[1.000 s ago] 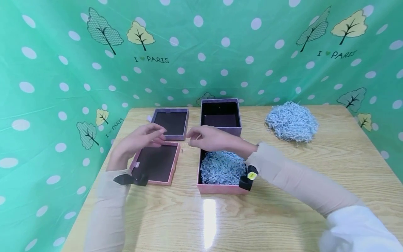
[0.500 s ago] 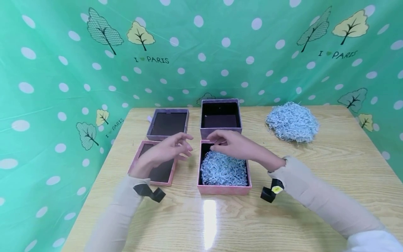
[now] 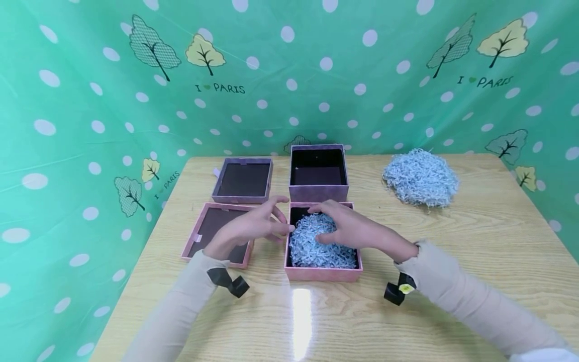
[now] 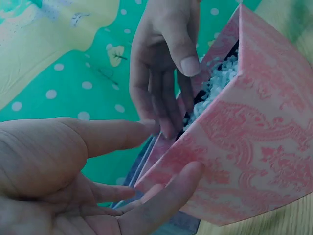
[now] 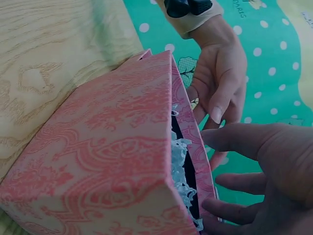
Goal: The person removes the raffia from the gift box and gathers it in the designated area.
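Note:
A pink patterned box (image 3: pixel 323 274) holds blue shredded paper (image 3: pixel 322 255). My left hand (image 3: pixel 260 221) is at the box's left rim, thumb and fingers spread with nothing between them. Over the right side of the box is my right hand (image 3: pixel 350 226), its fingers loosely bent above the paper and grasping nothing. In the left wrist view, the left fingers lie close to the box's pink outer wall (image 4: pixel 244 142). The right wrist view has the right fingertips right at the rim, with shreds (image 5: pixel 180 164) showing along the opening.
Behind the pink box stands a purple box (image 3: pixel 318 193) with a black inside. To the left lie a purple lid (image 3: pixel 244 180) and a pink lid (image 3: pixel 212 232). A heap of blue shredded paper (image 3: pixel 420 178) sits at the back right, before a green polka-dot cloth (image 3: pixel 271 115).
My left hand has moved right, from over the lids to the pink box's left rim. My right hand has moved right and toward me, over the paper in the box.

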`<state>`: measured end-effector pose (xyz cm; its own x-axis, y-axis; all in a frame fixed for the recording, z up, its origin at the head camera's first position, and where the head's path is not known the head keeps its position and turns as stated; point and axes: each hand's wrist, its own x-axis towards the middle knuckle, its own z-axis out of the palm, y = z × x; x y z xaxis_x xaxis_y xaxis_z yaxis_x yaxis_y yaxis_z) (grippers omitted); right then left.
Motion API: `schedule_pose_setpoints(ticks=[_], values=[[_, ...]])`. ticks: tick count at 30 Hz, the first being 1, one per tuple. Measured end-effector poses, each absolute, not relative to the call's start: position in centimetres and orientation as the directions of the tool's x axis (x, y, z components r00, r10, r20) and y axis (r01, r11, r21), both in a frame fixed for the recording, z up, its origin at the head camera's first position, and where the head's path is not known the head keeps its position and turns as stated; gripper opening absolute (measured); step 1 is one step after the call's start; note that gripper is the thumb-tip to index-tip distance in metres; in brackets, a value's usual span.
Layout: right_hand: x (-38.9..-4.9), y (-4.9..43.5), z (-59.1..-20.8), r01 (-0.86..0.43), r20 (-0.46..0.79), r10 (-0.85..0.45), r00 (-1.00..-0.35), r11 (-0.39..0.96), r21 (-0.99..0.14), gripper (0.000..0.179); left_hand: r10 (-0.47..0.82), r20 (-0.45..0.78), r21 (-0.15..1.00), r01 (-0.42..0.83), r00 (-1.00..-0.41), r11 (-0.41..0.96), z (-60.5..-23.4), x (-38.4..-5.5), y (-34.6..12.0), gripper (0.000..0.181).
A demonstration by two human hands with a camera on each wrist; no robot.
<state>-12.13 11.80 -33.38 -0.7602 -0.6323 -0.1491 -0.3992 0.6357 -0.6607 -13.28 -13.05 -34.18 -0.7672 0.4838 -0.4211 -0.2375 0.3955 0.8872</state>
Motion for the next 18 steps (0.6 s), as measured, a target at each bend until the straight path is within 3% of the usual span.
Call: schedule_pose_setpoints(ticks=[10, 18], values=[[-11.8, 10.5, -33.5, -0.383, -0.413, -0.585, -0.697, 0.792, -0.475, 0.094, 0.497, -0.445, 0.875, -0.244, -0.745, 0.418, -34.7, -13.3, -12.7, 0.067], [-11.9, 9.5, -34.8, -0.379, -0.529, -0.544, -0.651, 0.837, -0.394, 0.096, 0.502, -0.451, 0.879, -0.270, -0.738, 0.393, -35.0, -13.5, -12.7, 0.066]])
